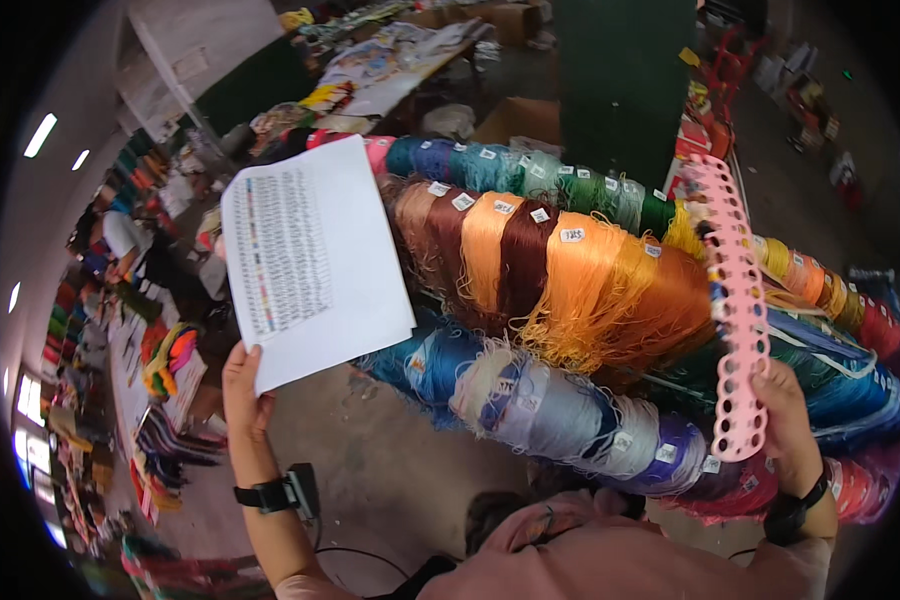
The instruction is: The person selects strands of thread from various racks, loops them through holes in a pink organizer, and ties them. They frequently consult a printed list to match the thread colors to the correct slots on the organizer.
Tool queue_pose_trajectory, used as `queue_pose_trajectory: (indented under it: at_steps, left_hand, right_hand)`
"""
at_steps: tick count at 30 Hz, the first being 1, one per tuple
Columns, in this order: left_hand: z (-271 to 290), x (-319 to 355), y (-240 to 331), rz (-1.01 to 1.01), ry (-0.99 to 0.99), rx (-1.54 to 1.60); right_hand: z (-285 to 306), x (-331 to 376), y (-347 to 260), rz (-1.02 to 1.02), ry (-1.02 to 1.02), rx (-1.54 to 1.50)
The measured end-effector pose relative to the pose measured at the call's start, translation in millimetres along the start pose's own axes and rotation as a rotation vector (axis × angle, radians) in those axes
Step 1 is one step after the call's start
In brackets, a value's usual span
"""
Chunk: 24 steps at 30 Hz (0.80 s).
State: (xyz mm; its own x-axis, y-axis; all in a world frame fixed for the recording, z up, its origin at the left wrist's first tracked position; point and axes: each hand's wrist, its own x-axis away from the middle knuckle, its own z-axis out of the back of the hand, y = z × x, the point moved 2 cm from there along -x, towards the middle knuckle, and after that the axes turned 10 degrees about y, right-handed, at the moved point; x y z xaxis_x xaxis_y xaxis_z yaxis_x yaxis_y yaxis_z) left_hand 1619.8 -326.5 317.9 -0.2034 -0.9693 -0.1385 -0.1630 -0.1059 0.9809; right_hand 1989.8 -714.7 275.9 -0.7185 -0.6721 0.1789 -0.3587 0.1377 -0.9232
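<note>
My left hand (244, 382) pinches the lower left corner of a white paper sheet (360, 270) printed with a chart of small rows and a coloured column. On the right, my right hand (785, 402) grips a long pink thread holder card (738, 390) with rows of holes along both edges, held roughly upright. Some thread ends seem to hang on the card's left edge. Between and behind both hands, thick hanks of thread hang in rows. The middle row has orange and brown hanks (595, 290) with small white labels; nearer me are pale lilac and blue hanks (570, 405).
Green and teal hanks (530, 170) form the far row. Behind them are a dark green panel (625, 90), a cardboard box (520, 122) and a cluttered table (390, 85). At the left, another person (125, 240) is near a table with colourful bundles (170, 355).
</note>
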Motion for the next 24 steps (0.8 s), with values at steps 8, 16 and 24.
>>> queue_pose_trajectory:
  at_steps: [8, 16, 24]
  left_hand:
    - [7, -189, -30, 0.030, -0.250, -0.145]
    - [23, -301, -57, 0.039, -0.471, -0.435]
    - [23, -344, -45, -0.141, -0.778, -0.817]
  right_hand:
    - [-115, -39, 61, -0.128, 0.124, -0.128]
    - [-206, -62, 116, -0.211, 0.599, 0.381]
    - [-318, -117, 64, 0.682, 0.906, 1.066]
